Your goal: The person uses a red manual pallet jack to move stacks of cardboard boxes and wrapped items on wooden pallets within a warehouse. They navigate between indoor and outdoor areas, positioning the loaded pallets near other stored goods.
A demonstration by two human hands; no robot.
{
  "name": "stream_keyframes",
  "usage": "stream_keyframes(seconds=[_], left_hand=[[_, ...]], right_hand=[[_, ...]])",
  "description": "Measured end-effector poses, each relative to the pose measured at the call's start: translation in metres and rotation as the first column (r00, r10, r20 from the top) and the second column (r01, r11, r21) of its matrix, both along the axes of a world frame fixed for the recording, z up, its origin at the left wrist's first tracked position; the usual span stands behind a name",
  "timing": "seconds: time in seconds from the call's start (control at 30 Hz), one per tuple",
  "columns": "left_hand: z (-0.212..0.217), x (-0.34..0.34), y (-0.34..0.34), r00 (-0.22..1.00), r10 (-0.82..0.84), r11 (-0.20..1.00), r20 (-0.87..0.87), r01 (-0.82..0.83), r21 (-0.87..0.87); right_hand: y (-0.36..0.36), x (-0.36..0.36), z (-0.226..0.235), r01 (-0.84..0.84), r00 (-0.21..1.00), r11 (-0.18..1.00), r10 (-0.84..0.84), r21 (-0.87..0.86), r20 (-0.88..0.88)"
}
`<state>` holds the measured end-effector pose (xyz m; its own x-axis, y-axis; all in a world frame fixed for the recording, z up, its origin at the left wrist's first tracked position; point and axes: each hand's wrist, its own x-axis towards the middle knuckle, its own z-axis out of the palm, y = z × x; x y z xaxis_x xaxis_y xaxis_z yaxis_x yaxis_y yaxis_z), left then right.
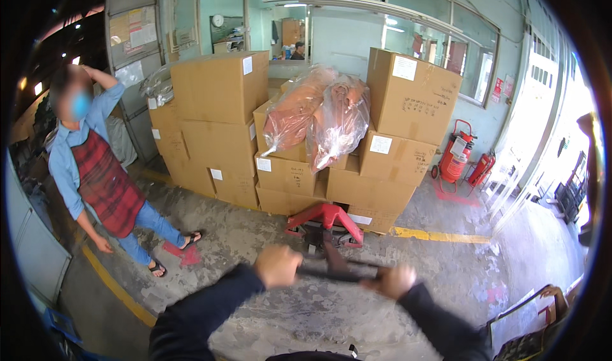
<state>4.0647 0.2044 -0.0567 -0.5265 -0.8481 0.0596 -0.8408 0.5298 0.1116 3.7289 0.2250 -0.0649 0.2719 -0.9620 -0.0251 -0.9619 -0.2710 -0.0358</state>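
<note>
Warehouse bay, worn grey concrete floor (255, 233) with yellow lines. Tall stack of brown cardboard boxes (299, 131), clear plastic bags on top; likely to shift or topple if jerked. Red pallet jack (325, 217) under stack. Black handle bar (338, 273) crosswise, fingers of left hand (277, 265) and right hand (395, 280) wrapped around its ends. Bystander in red apron (105, 182) nearby; collision risk.
</note>
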Motion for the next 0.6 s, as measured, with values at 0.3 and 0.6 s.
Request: stream_keyframes(seconds=[0.3,0.6], left_hand=[[-0.074,0.020,0.080,0.992,0.107,0.994,0.067,-0.108,0.011],[-0.106,0.005,0.093,0.999,-0.029,0.978,0.018,0.032,-0.207]], right_hand=[[0.064,0.021,-0.049,-0.146,0.988,0.941,0.126,0.305,0.083],[0.091,0.000,-0.079,-0.214,0.958,0.959,0.170,-0.185,-0.231]])
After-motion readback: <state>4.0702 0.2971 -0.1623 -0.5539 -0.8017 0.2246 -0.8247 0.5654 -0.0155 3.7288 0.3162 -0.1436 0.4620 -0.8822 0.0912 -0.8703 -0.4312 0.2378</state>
